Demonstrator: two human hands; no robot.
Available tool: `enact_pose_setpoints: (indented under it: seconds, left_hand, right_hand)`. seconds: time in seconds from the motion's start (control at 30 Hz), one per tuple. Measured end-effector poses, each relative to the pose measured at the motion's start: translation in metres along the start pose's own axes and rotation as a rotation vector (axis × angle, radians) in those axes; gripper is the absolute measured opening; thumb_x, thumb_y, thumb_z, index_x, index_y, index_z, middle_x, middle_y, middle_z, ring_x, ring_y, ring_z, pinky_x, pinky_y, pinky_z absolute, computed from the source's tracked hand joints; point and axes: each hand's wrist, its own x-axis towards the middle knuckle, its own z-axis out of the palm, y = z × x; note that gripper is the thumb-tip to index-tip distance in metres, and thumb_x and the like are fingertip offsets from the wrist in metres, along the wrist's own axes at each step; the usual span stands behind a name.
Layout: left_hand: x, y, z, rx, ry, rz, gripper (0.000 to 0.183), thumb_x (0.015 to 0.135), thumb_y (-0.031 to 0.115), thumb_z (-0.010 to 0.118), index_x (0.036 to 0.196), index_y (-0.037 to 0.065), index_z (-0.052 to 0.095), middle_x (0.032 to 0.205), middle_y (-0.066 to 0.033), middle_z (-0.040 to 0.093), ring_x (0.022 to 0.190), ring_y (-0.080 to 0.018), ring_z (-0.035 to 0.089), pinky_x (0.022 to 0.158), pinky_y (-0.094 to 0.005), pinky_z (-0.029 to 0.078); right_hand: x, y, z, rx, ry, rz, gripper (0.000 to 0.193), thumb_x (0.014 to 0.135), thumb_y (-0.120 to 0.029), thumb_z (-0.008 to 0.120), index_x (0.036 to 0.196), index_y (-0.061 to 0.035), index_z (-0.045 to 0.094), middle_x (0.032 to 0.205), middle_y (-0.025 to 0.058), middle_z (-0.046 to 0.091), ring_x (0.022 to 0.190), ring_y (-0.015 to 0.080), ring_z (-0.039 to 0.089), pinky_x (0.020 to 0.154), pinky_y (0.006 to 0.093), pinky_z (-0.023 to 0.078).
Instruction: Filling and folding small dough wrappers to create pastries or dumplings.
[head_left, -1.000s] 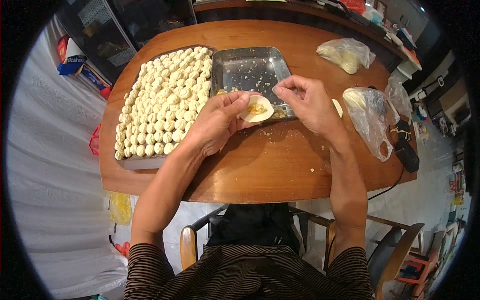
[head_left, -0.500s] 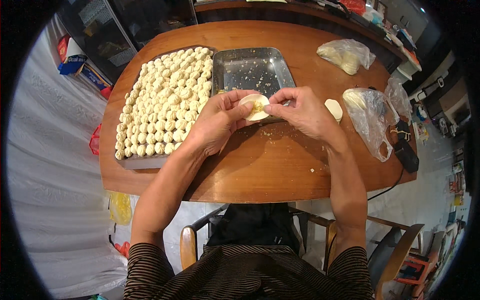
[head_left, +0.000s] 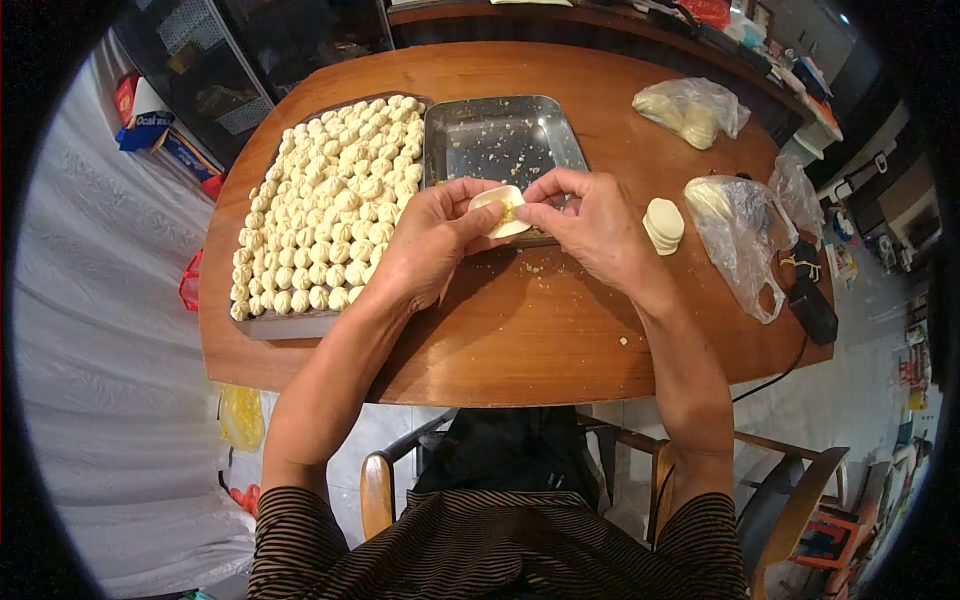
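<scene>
A round, pale dough wrapper [head_left: 484, 203] with crumbly yellow filling in its middle is held up over the near edge of a metal tray. My left hand [head_left: 440, 235] cups it from the left, thumb pressed in by the filling. My right hand [head_left: 590, 225] pinches its right rim between thumb and fingers. Beside my right wrist lies a small stack of dough wrappers [head_left: 663, 226]. Left of my hands, a broad tray carries many pleated dumplings [head_left: 330, 200] in close rows. The metal tray [head_left: 505, 140] holds only scattered filling crumbs in the part I see.
Clear plastic bags with wrappers inside, one [head_left: 690, 110] far right and another [head_left: 735, 235] nearer, lie on the wooden table [head_left: 520, 350]. A black adapter [head_left: 812, 310] with a cord sits at the right edge. Crumbs dot the tabletop. Chair arms stand below.
The wrapper's right rim has been drawn up and its round shape is now more folded. My right hand has shifted slightly left, uncovering more of the wrapper stack.
</scene>
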Motion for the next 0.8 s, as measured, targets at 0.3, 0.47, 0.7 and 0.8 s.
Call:
enact_pose_setpoints:
  seconds: [0.3,0.47,0.7,0.8]
  left_hand:
    - [0.001,-0.001,-0.004,0.083,-0.001,0.025,0.022,0.105,0.013,0.065,0.122,-0.001,0.064,0.112,-0.0088,0.073,0.102,-0.0151,0.071,0.091,-0.0311,0.06]
    - [0.001,-0.001,-0.004,0.099,-0.021,0.028,0.022,0.105,0.014,0.065,0.121,-0.001,0.064,0.111,-0.0088,0.073,0.101,-0.0145,0.071,0.091,-0.0312,0.06]
    - [-0.001,0.0,-0.003,0.133,-0.036,0.058,0.02,0.106,0.014,0.065,0.119,-0.002,0.065,0.111,-0.009,0.073,0.1,-0.0151,0.071,0.091,-0.0313,0.06]
    - [-0.001,0.001,-0.001,0.138,-0.038,0.054,0.02,0.106,0.013,0.064,0.119,-0.002,0.065,0.112,-0.0093,0.073,0.1,-0.0152,0.071,0.09,-0.0313,0.06]
  right_hand:
    - [-0.004,-0.006,0.011,-0.067,0.102,-0.162,0.018,0.091,-0.014,0.077,0.097,0.0027,0.074,0.09,0.0166,0.077,0.075,0.0265,0.074,0.07,0.0391,0.057]
    - [-0.003,-0.002,0.016,-0.055,0.168,-0.176,0.02,0.091,-0.011,0.077,0.106,0.0011,0.073,0.09,0.0184,0.076,0.078,0.0284,0.075,0.07,0.04,0.058]
    - [-0.003,0.0,0.016,-0.088,0.167,-0.274,0.019,0.09,-0.009,0.077,0.106,0.0008,0.074,0.093,0.0186,0.075,0.081,0.031,0.076,0.071,0.0398,0.058]
    - [-0.003,0.002,0.016,-0.113,0.186,-0.304,0.015,0.09,-0.008,0.077,0.101,0.001,0.075,0.092,0.0183,0.075,0.081,0.0316,0.075,0.071,0.04,0.058]
